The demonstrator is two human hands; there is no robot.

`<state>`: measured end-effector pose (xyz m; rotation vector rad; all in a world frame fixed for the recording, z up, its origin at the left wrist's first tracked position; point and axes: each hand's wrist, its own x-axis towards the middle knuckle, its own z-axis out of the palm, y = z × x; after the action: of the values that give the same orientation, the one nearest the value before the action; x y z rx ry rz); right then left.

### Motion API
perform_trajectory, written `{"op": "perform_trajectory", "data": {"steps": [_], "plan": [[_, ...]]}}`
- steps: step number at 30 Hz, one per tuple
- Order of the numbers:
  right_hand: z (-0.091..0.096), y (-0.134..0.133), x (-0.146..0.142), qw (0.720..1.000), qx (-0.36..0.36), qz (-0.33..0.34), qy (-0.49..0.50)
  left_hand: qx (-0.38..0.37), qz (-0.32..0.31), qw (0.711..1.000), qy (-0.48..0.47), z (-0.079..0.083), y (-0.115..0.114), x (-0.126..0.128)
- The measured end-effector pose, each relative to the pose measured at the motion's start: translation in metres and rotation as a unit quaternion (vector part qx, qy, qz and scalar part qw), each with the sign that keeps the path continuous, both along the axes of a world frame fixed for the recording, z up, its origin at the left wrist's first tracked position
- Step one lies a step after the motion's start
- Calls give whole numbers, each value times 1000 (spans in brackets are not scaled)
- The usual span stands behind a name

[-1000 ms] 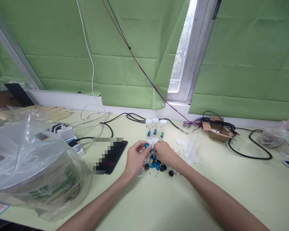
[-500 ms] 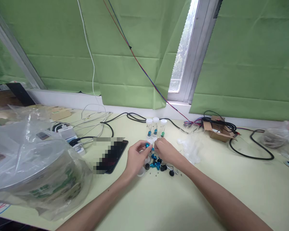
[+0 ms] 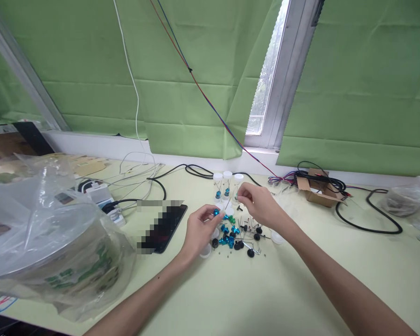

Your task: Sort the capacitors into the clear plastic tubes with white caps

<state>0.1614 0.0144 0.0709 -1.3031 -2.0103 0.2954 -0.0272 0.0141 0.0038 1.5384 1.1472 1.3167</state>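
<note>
Blinds (image 3: 168,112) back table (image 3: 231,289); left fingers (image 3: 213,226) pinch blue part (image 3: 216,212), right fingers (image 3: 244,192) seemingly a rod (image 3: 227,205).

One camera, worn on the person's head, faces forward and down over the table (image 3: 210,296), from behind and above the left hand (image 3: 200,227) and right hand (image 3: 258,201) just below frame centre, curtain (image 3: 91,60) filling the top.

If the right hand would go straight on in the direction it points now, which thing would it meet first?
Probably the rightmost white-capped clear tube: the right hand overlaps its lower part in the picture. This one view leaves depth unclear, so the hand might pass in front.
</note>
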Motion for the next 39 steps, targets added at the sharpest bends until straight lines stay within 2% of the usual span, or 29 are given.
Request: {"op": "perform_trajectory", "data": {"steps": [4,9,29,39], "plan": [[7,-9,3,999,3,8,39,61,-8,996,72,-2,-4,2],[3,-8,2,1000,-5,19,20,113,-20,986,122,-3,-7,3],[-2,-9,-2,999,-16,35,15,126,-27,982,141,1,-10,3],[-1,-13,-6,999,-13,44,-20,114,-35,983,140,-2,-10,3]]}}
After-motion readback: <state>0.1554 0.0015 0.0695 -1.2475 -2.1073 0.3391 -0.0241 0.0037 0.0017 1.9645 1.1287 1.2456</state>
